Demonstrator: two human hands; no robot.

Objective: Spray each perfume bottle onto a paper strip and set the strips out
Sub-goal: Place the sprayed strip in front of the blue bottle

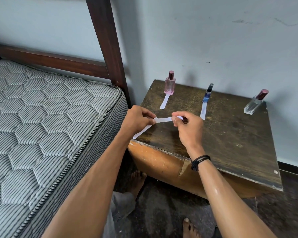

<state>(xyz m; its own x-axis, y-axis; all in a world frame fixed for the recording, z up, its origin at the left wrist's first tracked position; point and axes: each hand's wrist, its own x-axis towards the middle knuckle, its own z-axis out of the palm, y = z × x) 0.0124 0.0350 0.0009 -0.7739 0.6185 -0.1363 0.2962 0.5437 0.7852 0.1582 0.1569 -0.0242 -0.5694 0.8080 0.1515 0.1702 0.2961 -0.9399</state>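
Observation:
Three perfume bottles stand along the back of a dark wooden table [230,134]: a pink bottle [170,84] at left, a slim blue bottle [208,93] in the middle, a clear bottle with a maroon cap [255,103] at right. A white strip [164,102] lies in front of the pink bottle and another strip [203,111] in front of the blue one. No strip lies by the clear bottle. My left hand [138,120] and my right hand [187,127] both pinch a white paper strip [163,119] stretched between them above the table's front left. A longer piece of paper hangs down from my left hand.
A striped quilted mattress [50,126] on a dark wooden bed frame [108,48] lies close on the left. A pale wall [230,40] stands right behind the table. My bare feet are on the dark floor [162,212] below the table's front edge.

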